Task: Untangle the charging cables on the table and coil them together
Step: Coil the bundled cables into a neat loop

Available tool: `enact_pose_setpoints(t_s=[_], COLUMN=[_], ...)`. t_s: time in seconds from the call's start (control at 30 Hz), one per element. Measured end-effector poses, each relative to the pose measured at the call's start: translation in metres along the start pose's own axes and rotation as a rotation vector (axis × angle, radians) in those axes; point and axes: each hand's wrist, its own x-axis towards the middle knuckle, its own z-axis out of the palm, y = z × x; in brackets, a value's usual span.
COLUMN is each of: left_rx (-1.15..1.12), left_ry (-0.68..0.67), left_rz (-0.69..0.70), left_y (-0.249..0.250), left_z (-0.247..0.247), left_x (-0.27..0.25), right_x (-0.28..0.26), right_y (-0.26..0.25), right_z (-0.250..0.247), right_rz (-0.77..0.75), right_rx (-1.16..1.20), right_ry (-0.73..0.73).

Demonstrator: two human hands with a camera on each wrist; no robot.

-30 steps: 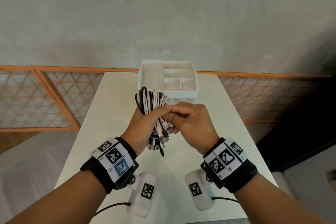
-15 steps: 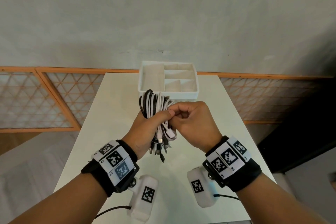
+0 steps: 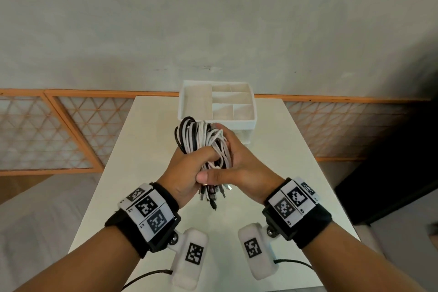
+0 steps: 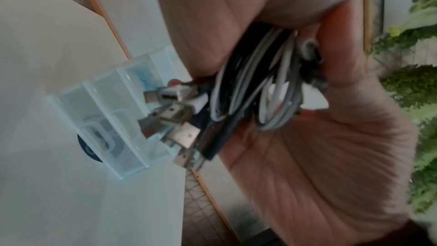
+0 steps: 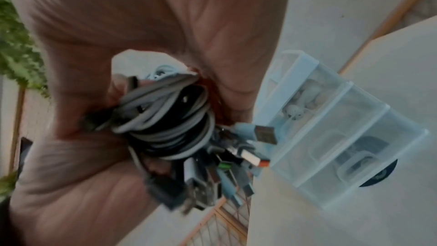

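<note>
The bundle of black and white charging cables [image 3: 201, 142] is held in the air above the white rectangular table [image 3: 147, 149], at the 6 o'clock side of the white compartmented plastic organiser box [image 3: 239, 123]. The left hand [image 3: 187, 173] has its fingers curled tight round the bundle's middle. A second ago the right hand [image 3: 239, 163] was pinching a strand at the bundle's 3 o'clock side; now its fingers wrap the coil and its thumb lies across the bottom above the hanging metal plugs [image 3: 211, 194]. The winding looks finished, so coiling seems nearly complete; what remains is probably setting the bundle down.
</note>
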Motion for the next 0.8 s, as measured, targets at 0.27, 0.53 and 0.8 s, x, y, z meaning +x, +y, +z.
enact_pose_setpoints(t_s=[0.27,0.53,0.8], left_rx=[0.289,0.357,0.353], left_ry=[0.107,0.266,0.25], left_rz=[-0.069,-0.054,-0.043], left_y=[0.003,-0.005,-0.007], left_z=[-0.005,0.001,0.007], left_x=[0.005,0.008,0.005], right_x=[0.0,0.004,0.001], right_y=[0.008,0.008,0.009], right_z=[0.01,0.008,0.003], right_rz=[-0.056,-0.011,0.034], right_rx=[-0.253,-0.308,-0.417], right_ry=[0.232,0.272,0.292])
